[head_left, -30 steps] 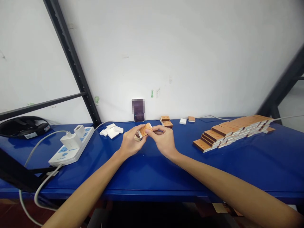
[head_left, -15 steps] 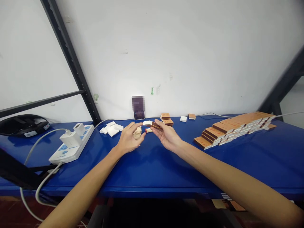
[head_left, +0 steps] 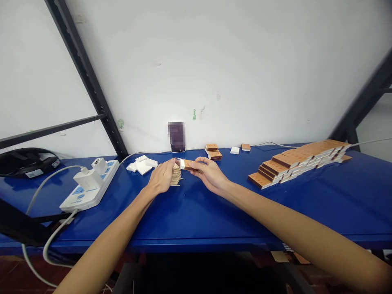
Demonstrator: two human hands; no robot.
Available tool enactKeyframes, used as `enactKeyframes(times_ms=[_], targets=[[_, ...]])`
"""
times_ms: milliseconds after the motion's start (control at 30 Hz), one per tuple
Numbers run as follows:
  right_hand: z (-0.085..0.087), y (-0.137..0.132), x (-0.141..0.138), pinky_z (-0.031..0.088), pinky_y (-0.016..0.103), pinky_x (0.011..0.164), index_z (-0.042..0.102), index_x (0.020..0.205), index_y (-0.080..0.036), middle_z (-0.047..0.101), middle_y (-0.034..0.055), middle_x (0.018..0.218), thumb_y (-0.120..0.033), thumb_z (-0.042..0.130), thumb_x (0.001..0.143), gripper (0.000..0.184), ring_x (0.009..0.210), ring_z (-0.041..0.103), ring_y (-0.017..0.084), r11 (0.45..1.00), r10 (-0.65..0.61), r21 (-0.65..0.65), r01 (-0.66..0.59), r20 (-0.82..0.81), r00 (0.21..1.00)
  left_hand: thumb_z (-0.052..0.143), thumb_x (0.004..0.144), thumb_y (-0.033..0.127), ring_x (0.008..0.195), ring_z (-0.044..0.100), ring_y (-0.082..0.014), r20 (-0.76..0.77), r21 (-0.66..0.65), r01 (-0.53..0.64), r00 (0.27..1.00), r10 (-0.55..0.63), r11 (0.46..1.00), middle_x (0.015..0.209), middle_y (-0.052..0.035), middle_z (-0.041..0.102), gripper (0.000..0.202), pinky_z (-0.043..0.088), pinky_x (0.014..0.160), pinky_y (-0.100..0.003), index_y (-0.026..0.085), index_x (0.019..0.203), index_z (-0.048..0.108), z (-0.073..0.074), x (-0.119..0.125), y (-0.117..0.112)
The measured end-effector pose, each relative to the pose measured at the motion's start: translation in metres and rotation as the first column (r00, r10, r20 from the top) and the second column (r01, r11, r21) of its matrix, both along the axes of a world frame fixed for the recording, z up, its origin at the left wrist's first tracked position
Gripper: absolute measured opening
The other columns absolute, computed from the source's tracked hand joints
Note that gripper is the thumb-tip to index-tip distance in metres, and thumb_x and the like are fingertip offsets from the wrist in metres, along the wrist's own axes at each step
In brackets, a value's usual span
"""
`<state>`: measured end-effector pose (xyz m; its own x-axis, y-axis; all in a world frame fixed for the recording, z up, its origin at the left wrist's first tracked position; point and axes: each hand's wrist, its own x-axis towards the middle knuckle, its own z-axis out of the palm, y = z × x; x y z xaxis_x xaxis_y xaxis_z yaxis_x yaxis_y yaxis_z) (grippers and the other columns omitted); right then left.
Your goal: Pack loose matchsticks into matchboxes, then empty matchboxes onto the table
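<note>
My right hand (head_left: 210, 174) holds a small brown matchbox (head_left: 189, 165) with its white drawer poking out on the left, just above the blue table (head_left: 196, 212). My left hand (head_left: 161, 178) rests on the table with its fingers closed on a bundle of matchsticks (head_left: 175, 176), right beside the box. The two hands nearly touch at the box.
A long sloping stack of brown matchboxes (head_left: 298, 162) lies at the right. Loose white drawers (head_left: 142, 165) sit left of my hands, a few more boxes (head_left: 213, 151) behind them. A white power strip (head_left: 90, 183) with plugs and cables is at the left. A dark phone (head_left: 177, 136) leans on the wall.
The two hands parted, with the box drawer slid out in my right hand. My left hand dropped to the table and closed on the matchsticks, and the box moved left to them.
</note>
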<state>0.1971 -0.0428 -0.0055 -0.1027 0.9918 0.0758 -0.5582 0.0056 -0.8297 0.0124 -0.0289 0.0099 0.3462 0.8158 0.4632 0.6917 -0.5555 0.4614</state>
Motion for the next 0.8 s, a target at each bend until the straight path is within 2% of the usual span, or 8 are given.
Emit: enactKeyframes(times_ms=[133,233,267,367,433,500,667,800], targets=[[0.0,0.001,0.0,0.049,0.024,0.066,0.061,0.077,-0.017,0.068,0.0018,0.08,-0.016,0.083,0.055,0.031,0.075,0.062,0.012,0.999,-0.027,0.025,0.025,0.068,0.997,0.023,0.088,0.024,0.067,0.052,-0.0204,-0.074,0.045,-0.006,0.997,0.009,0.999,0.076,-0.0024,0.06,0.039,0.039,0.067,-0.034,0.02,0.095,0.061,0.005,-0.003,-0.003],[0.003,-0.001,0.002,0.045,0.023,0.059,0.067,0.082,-0.017,0.068,0.0029,0.082,-0.023,0.08,0.062,0.025,0.072,0.06,0.012,0.998,0.05,0.023,-0.053,0.127,0.991,0.03,0.083,0.023,0.07,0.053,-0.0203,-0.064,0.059,0.093,0.994,-0.09,0.994,0.076,-0.0027,0.059,0.037,0.041,0.068,-0.034,0.018,0.104,0.06,0.008,-0.006,-0.004],[0.004,-0.002,0.003,0.044,0.023,0.057,0.068,0.087,-0.018,0.068,0.0028,0.082,-0.026,0.079,0.064,0.026,0.07,0.06,0.012,0.996,0.089,0.013,-0.092,0.14,0.986,0.032,0.083,0.024,0.075,0.054,-0.0208,-0.062,0.074,0.153,0.987,-0.148,0.986,0.081,-0.0036,0.06,0.038,0.043,0.072,-0.035,0.017,0.109,0.059,0.009,-0.006,-0.005],[0.008,-0.005,0.007,0.041,0.022,0.051,0.067,0.099,-0.02,0.067,0.0013,0.077,-0.03,0.077,0.068,0.034,0.061,0.057,0.01,0.984,0.176,-0.004,-0.178,0.188,0.966,0.045,0.086,0.032,0.103,0.052,-0.0244,-0.091,0.125,0.324,0.945,-0.315,0.938,0.114,-0.0086,0.057,0.047,0.042,0.092,-0.04,0.018,0.13,0.047,0.01,-0.001,-0.011],[0.009,-0.005,0.009,0.038,0.021,0.048,0.067,0.1,-0.019,0.065,-0.0002,0.071,-0.027,0.079,0.065,0.038,0.054,0.052,0.008,0.981,0.191,0.0,-0.196,0.223,0.956,0.051,0.086,0.037,0.117,0.045,-0.026,-0.117,0.123,0.382,0.922,-0.369,0.916,0.129,-0.0096,0.05,0.057,0.038,0.102,-0.043,0.022,0.14,0.038,0.012,0.003,-0.016],[0.009,-0.004,0.01,0.034,0.02,0.046,0.068,0.095,-0.016,0.062,-0.0014,0.066,-0.024,0.08,0.063,0.035,0.05,0.047,0.006,0.974,0.212,0.023,-0.224,0.238,0.948,0.055,0.086,0.037,0.124,0.042,-0.0263,-0.123,0.11,0.402,0.913,-0.389,0.909,0.135,-0.0092,0.046,0.061,0.035,0.106,-0.046,0.025,0.142,0.035,0.013,0.006,-0.019],[0.006,0.0,0.015,0.033,0.017,0.044,0.071,0.083,-0.014,0.062,-0.0011,0.069,-0.025,0.078,0.066,0.021,0.05,0.044,0.003,0.931,0.335,0.066,-0.359,0.239,0.911,0.067,0.078,0.034,0.123,0.046,-0.0266,-0.119,0.112,0.422,0.905,-0.41,0.9,0.135,-0.0081,0.051,0.067,0.039,0.105,-0.046,0.026,0.139,0.041,0.016,0.006,-0.022],[0.003,0.0,0.016,0.044,0.018,0.052,0.071,0.087,-0.015,0.068,0.0022,0.078,-0.025,0.077,0.069,0.022,0.062,0.057,0.008,0.925,0.357,0.049,-0.377,0.226,0.906,0.074,0.072,0.042,0.114,0.054,-0.0267,-0.061,0.136,0.394,0.919,-0.39,0.909,0.126,-0.0089,0.058,0.064,0.044,0.097,-0.045,0.026,0.13,0.05,0.015,0.006,-0.02]])
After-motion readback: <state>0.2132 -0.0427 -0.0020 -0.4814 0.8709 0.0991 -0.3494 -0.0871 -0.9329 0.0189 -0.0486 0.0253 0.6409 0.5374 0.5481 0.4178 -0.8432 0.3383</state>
